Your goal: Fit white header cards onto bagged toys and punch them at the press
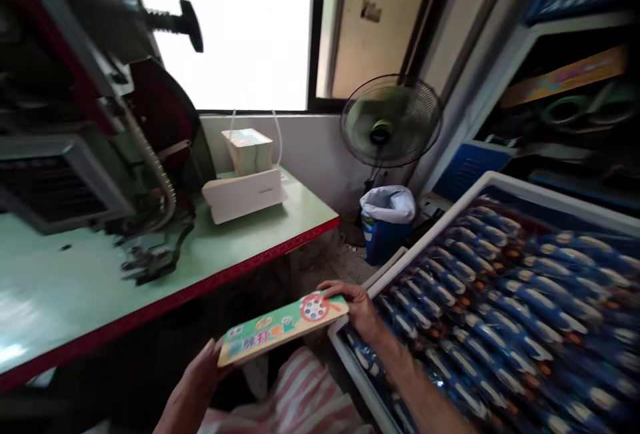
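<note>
Between my two hands, above my lap, is a long flat printed cardboard box (283, 329), green and yellow with a red round picture and large characters. My left hand (203, 369) grips its left end, fingers partly hidden beneath. At the right end, my right hand (353, 304) has its fingers over the top edge. To the right of that hand stands a white-rimmed tray (430, 245) filled with rows of blue-and-cream wrapped items (493, 327). Whether the box holds anything cannot be seen.
A machine (150, 154) stands on the green table (300, 211) with a red edge. An open white carton (245, 197) and a stack of printed cards (249, 151) sit near its far corner. Beyond are a fan (383, 131), a lined blue bin (387, 231) and a rack (530, 54) at right.
</note>
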`<control>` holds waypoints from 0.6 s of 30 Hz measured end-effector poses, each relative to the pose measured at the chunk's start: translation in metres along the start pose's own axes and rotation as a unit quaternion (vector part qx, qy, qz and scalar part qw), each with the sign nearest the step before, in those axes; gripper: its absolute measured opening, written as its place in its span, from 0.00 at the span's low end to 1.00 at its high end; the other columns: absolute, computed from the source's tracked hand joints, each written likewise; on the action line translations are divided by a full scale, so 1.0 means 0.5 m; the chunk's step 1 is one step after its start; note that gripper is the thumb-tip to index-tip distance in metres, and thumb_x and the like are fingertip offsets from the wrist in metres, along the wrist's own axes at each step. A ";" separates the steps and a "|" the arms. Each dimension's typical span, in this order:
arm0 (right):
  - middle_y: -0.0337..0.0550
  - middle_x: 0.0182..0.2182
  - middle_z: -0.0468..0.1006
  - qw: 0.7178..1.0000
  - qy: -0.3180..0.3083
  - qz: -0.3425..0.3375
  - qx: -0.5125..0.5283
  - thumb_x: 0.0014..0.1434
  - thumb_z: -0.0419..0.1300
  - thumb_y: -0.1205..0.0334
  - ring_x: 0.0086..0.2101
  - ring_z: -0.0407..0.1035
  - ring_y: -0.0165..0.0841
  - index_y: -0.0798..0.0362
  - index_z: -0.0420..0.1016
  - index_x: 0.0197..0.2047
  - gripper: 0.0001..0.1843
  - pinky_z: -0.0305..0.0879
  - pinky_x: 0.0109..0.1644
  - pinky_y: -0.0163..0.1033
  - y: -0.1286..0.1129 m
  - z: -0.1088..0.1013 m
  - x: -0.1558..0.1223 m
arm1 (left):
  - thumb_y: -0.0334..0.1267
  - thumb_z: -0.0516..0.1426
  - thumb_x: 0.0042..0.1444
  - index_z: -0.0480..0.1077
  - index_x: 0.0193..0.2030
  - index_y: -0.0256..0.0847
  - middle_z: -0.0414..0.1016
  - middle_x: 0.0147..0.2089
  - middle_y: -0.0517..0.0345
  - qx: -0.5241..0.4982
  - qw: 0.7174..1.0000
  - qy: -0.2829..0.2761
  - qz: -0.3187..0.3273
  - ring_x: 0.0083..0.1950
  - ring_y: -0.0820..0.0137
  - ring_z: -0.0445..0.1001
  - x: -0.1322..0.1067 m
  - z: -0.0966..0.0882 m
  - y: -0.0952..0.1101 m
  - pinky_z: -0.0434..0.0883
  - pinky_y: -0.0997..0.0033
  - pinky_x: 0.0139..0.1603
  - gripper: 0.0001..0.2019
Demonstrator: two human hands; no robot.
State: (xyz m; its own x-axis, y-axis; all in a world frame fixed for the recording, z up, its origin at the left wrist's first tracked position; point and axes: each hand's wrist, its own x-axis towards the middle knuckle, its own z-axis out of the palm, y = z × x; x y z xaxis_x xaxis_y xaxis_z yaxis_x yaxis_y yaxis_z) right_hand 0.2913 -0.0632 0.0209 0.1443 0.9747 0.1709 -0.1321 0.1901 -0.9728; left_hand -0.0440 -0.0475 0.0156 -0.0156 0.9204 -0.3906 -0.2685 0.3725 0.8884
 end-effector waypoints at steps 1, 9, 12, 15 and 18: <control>0.47 0.46 0.84 1.000 0.001 0.006 0.006 0.49 0.76 0.56 0.48 0.76 0.44 0.46 0.88 0.35 0.09 0.72 0.54 0.46 -0.005 0.001 0.003 | 0.64 0.67 0.42 0.83 0.43 0.46 0.86 0.51 0.50 -0.004 0.999 -0.017 -0.035 0.62 0.45 0.77 -0.001 0.008 0.012 0.78 0.50 0.59 0.28; 0.48 0.46 0.84 0.999 0.010 0.032 0.011 0.50 0.75 0.58 0.46 0.78 0.43 0.48 0.88 0.34 0.07 0.75 0.51 0.46 -0.002 0.000 0.003 | 0.50 0.73 0.44 0.83 0.44 0.38 0.86 0.41 0.49 0.017 0.992 -0.122 -0.041 0.50 0.49 0.82 0.010 0.025 0.043 0.80 0.62 0.46 0.23; 0.48 0.46 0.85 0.999 0.016 0.042 0.017 0.49 0.75 0.59 0.45 0.78 0.43 0.49 0.88 0.36 0.09 0.75 0.52 0.46 0.012 -0.008 0.000 | 0.54 0.72 0.45 0.82 0.46 0.37 0.86 0.40 0.50 0.031 0.991 -0.125 -0.038 0.48 0.50 0.82 0.008 0.032 0.045 0.80 0.64 0.47 0.26; 0.46 0.44 0.86 0.997 0.031 0.065 0.038 0.48 0.76 0.59 0.43 0.79 0.41 0.48 0.87 0.43 0.17 0.76 0.49 0.44 0.024 -0.013 -0.001 | 0.56 0.70 0.47 0.82 0.47 0.38 0.86 0.43 0.52 0.086 0.983 -0.157 -0.036 0.50 0.51 0.82 0.003 0.041 0.057 0.79 0.65 0.52 0.27; 0.43 0.43 0.86 0.995 0.044 0.075 0.051 0.49 0.77 0.57 0.41 0.80 0.38 0.46 0.84 0.49 0.22 0.76 0.47 0.41 0.020 -0.018 -0.004 | 0.61 0.67 0.48 0.82 0.47 0.41 0.86 0.48 0.55 0.146 0.978 -0.149 -0.019 0.56 0.48 0.79 -0.002 0.030 0.055 0.76 0.59 0.60 0.27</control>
State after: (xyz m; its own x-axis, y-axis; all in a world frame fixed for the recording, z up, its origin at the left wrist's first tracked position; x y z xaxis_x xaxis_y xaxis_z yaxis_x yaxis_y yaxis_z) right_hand 0.2988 -0.0642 0.0095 0.2009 0.9796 0.0056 -0.2576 0.0584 -0.9645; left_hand -0.0370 -0.0364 0.0442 0.2825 0.8826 -0.3759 0.0241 0.3852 0.9225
